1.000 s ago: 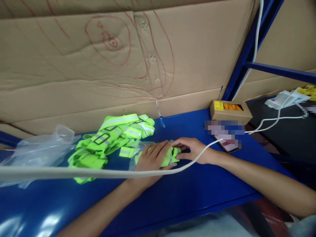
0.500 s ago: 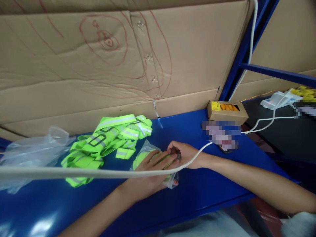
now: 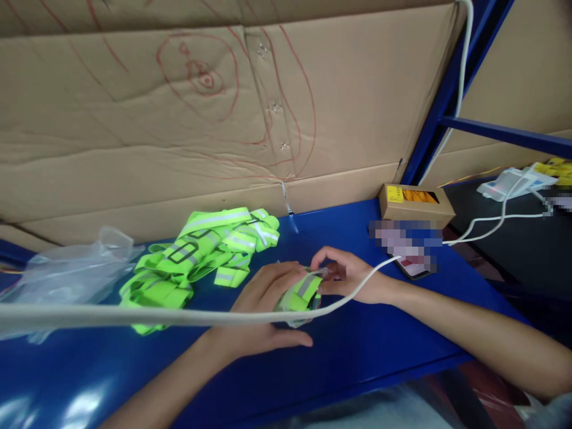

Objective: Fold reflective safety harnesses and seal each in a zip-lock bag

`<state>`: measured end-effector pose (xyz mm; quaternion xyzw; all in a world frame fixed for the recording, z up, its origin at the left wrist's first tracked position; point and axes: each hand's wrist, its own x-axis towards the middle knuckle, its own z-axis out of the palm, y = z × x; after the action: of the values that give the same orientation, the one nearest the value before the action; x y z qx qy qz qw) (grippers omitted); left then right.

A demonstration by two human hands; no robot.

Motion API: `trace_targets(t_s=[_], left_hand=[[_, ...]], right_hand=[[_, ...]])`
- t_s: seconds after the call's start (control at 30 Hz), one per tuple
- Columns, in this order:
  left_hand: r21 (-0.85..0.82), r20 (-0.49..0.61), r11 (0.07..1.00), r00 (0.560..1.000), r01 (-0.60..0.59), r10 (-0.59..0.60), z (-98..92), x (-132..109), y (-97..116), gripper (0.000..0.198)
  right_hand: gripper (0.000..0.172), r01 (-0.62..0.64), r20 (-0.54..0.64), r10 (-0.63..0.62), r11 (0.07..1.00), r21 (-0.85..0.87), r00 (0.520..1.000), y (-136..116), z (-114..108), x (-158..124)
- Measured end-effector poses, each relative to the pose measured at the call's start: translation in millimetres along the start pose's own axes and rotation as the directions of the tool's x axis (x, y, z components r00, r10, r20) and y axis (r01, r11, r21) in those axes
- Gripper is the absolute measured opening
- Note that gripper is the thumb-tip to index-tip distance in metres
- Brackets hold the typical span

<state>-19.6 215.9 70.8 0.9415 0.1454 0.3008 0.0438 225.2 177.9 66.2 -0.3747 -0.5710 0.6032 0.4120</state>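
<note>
A clear plastic bag with a folded neon-green reflective strap inside lies between my hands over the blue table. My left hand rests against its left side, fingers stretched over the top and thumb apart below. At the bag's right edge, my right hand has curled fingers and thumb pinching the plastic. To the left, a loose heap of neon-green straps with grey reflective stripes and black buckle outlines spreads on the table.
Clear plastic bags lie at the left. A white cable crosses in front of my hands. Toward the right are a phone and a small cardboard box with orange contents. Cardboard sheeting backs the blue table.
My left hand has slid left and its thumb has spread away from the packet. More of the packed green strap shows. My right hand has shifted slightly right.
</note>
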Motion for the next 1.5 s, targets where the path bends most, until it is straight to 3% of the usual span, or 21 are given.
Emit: trace_targets(t_s=[0.07,0.13,0.27,0.43,0.57,0.73,0.97,1.07,1.2,1.33,1.4,1.5], left_hand=[[0.097,-0.036,0.995,0.999,-0.030,0.034,4.3,3,5,0.079],[0.171,-0.066,0.985,0.997,-0.034,0.046,7.0,6,9,0.060],[0.194,-0.099,0.979,0.992,-0.058,0.078,6.8,10,14,0.043],[0.201,-0.110,0.976,0.989,-0.077,0.101,6.3,11,17,0.046],[0.207,-0.053,0.970,0.989,-0.125,0.139,7.2,14,22,0.042],[0.187,-0.010,0.964,0.980,-0.191,0.196,9.8,12,21,0.041],[-0.008,-0.130,0.997,0.988,-0.081,0.079,2.7,6,3,0.035],[-0.020,-0.110,0.995,0.989,-0.099,0.096,-0.5,6,3,0.037],[0.118,-0.029,0.978,0.984,-0.172,0.177,3.2,5,9,0.040],[0.143,0.013,0.970,0.980,-0.199,0.199,7.7,3,11,0.042],[0.127,-0.002,0.980,0.988,-0.154,0.156,8.2,4,9,0.040],[0.088,-0.052,0.992,0.994,-0.093,0.097,7.5,5,4,0.042]], right_hand=[[0.041,-0.029,-0.026,0.030,0.998,0.059,0.999,6,5,2],[0.039,-0.034,-0.042,0.037,0.996,0.081,0.998,9,8,3],[0.033,-0.039,-0.011,0.039,0.999,0.001,0.999,3,10,0],[0.025,-0.065,-0.067,0.067,0.997,0.036,0.995,-5,16,2],[0.033,-0.057,-0.057,0.061,0.996,0.064,0.997,6,27,5],[0.028,-0.039,-0.212,0.031,0.999,-0.034,0.977,19,31,8],[0.043,-0.075,0.037,0.070,0.988,0.138,0.997,-11,10,0],[0.037,-0.061,-0.014,0.064,0.987,0.151,0.998,-11,11,-1],[0.024,-0.073,-0.119,0.082,0.994,0.077,0.990,10,20,3],[0.020,0.039,-0.216,-0.049,0.998,-0.049,0.975,22,25,6],[0.019,0.061,-0.194,-0.071,0.997,-0.056,0.978,16,21,6],[0.028,-0.017,-0.048,0.018,1.000,0.016,0.999,3,12,2]])
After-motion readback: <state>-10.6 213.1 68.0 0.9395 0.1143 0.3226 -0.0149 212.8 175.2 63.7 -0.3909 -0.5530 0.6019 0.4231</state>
